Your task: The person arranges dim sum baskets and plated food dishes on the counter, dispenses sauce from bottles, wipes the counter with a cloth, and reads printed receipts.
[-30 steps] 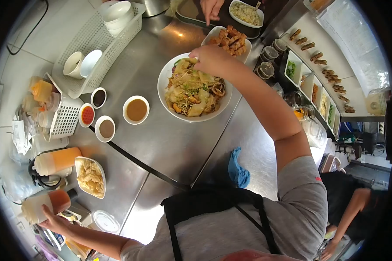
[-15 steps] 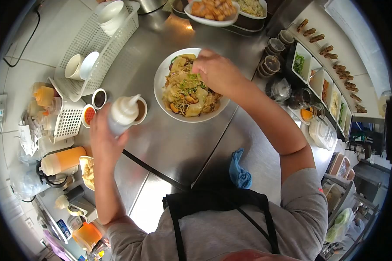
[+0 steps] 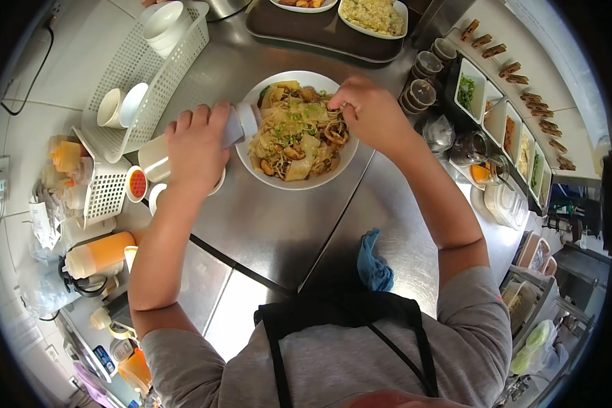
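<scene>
A white bowl (image 3: 246, 163) of noodles (image 3: 299, 139) with mushrooms, flat pale pieces and chopped greens stands on the steel counter. My left hand (image 3: 198, 146) is wrapped round a white squeeze bottle (image 3: 155, 160). The bottle is tipped on its side, its cap end at the bowl's left rim; I cannot make out any sauce flowing. At the bowl's right edge is my right hand (image 3: 374, 112), its fingers curled together over the food; whatever they pinch is hidden. A small dish of red sauce (image 3: 137, 183) sits below the bottle, and other small dishes are partly covered.
A dark tray (image 3: 306, 39) at the back carries a dish of yellowish food (image 3: 374, 15). White baskets (image 3: 126, 139) with bowls stand left. Lidded sauce cups (image 3: 421, 94) and garnish tubs (image 3: 466, 95) line the right. A blue cloth (image 3: 374, 262) lies near the front.
My left hand has moved right to the bowl, tipping the bottle from near upright to sideways. My right hand has shifted right, off the food's middle. The dish of fried pieces has moved farther back.
</scene>
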A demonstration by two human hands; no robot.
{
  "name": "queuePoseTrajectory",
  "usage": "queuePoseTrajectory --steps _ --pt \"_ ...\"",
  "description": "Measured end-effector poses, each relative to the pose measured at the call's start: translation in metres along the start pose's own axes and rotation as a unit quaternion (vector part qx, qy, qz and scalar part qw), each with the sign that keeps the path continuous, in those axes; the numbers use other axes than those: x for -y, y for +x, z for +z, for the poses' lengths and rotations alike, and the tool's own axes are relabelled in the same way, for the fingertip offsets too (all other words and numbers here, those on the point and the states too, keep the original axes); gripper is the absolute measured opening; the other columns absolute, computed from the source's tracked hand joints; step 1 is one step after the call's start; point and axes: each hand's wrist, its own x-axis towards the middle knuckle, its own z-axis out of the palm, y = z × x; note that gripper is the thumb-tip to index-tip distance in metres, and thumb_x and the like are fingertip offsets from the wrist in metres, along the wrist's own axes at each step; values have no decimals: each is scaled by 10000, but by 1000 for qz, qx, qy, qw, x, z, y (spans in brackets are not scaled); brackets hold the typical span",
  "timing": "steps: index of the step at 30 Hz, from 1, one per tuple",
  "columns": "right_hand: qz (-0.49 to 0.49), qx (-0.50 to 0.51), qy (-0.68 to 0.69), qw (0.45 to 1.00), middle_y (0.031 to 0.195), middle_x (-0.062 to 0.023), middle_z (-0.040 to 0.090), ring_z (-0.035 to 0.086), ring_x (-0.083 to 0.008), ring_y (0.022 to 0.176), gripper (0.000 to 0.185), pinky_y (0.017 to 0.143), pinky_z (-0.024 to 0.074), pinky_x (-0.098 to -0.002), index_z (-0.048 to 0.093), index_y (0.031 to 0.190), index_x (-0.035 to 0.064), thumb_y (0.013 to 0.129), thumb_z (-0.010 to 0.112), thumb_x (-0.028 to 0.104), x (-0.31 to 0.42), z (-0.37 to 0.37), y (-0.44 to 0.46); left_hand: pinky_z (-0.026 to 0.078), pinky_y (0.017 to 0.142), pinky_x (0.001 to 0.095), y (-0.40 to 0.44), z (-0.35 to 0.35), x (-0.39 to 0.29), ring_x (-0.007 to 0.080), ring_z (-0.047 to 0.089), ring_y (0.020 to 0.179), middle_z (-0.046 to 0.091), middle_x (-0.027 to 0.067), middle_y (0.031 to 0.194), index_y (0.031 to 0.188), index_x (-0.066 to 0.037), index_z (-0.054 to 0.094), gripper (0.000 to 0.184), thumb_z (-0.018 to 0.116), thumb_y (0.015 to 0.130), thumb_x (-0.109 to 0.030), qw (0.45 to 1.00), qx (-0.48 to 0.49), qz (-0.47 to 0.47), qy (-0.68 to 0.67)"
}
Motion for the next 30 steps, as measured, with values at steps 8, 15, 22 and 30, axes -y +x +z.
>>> queuePoseTrajectory --steps 8,15,22,30 --pt "-24 -58 44 997 739 -91 549 560 -222 655 134 578 443 -269 539 713 -1 655 472 -101 0 -19 -19 365 754 380 -31 -21 -5 229 490 873 517 52 893 1036 -146 480 445 588 609 -88 995 -3 64 76" --pt "-9 -79 103 992 796 -83 560 560 -177 700 140 614 449 -258 579 810 12 711 510 -58 13 -13 -20 373 780 376 6 -14 5 229 479 921 503 46 978 1104 -169 436 589 649 560 -88 996 28 -15 80" --pt "118 39 420 899 1024 -112 553 535 -176 928 301 808 414 -247 483 1097 -3 808 486 81 7 -19 -10 382 807 395 1 -6 -19 250 483 948 512 72 1014 1118 -135 428 586 638 574 -76 989 20 -68 -127" --pt "380 264 450 764 813 -89 579 570 -157 695 241 611 467 -254 539 931 27 799 532 228 -6 -14 -102 374 845 301 -96 -30 42 172 477 975 495 87 1041 1158 -18 352 600 642 635 -68 721 -162 -172 -652"
